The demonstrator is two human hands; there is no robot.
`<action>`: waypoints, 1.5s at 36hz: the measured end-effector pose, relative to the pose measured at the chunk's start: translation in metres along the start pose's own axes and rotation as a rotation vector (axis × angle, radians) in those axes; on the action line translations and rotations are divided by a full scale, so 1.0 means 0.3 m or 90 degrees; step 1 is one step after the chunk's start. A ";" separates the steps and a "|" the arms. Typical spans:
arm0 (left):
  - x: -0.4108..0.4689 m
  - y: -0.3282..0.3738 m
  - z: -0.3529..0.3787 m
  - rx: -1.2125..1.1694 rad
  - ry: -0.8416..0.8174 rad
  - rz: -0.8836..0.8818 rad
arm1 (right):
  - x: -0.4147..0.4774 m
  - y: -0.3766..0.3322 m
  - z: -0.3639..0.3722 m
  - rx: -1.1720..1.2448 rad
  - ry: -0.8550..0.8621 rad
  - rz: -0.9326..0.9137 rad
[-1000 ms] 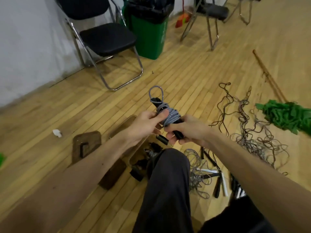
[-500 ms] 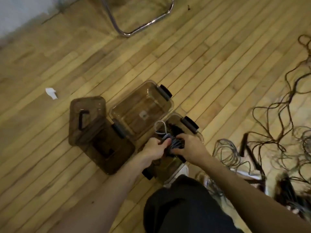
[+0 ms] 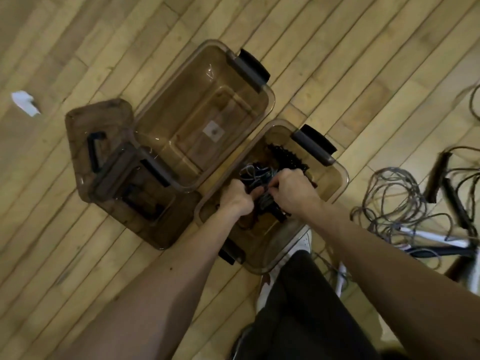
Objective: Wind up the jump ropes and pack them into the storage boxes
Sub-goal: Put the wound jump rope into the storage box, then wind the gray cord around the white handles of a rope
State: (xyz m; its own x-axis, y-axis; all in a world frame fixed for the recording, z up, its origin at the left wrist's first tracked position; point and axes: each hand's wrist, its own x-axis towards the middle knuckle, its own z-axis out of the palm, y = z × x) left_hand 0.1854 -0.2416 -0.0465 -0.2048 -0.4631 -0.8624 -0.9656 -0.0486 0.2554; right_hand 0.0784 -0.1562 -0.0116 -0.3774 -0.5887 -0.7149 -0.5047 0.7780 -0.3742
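Pale plank floor (image 3: pixel 363 61) under you. White paper scrap (image 3: pixel 24 102) lying far left. Your white shoe (image 3: pixel 302 241) showing just above dark trouser leg (image 3: pixel 306 307).

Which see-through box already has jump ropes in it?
The nearer box, where the left hand and right hand hold a wound rope. The farther box holds none.

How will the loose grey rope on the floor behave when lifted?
The rope probably hangs floppy, since it lies in slack loops. It may tangle, as its loops cross each other. It is likely light: the cord looks thin.
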 end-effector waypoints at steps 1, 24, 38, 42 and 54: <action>-0.008 0.000 0.004 0.024 0.036 0.014 | 0.005 0.001 -0.002 0.015 0.001 0.001; -0.804 0.684 0.133 0.425 -0.122 0.464 | -0.773 0.693 -0.194 0.420 0.176 0.303; -0.397 0.233 0.686 0.356 -0.052 0.190 | -0.724 0.757 0.249 0.446 0.133 0.359; -0.287 0.151 0.790 0.324 -0.130 0.224 | -0.641 0.752 0.244 0.454 0.180 0.365; -0.210 0.128 0.890 0.422 -0.125 0.348 | -0.556 0.913 0.296 0.489 0.219 0.402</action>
State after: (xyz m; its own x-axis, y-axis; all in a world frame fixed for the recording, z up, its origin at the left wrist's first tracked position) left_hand 0.1184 0.0221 -0.0991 -0.6307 -0.1070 -0.7687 -0.6056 0.6873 0.4012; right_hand 0.0721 0.1746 -0.0471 -0.6614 0.0349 -0.7492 0.4423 0.8249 -0.3520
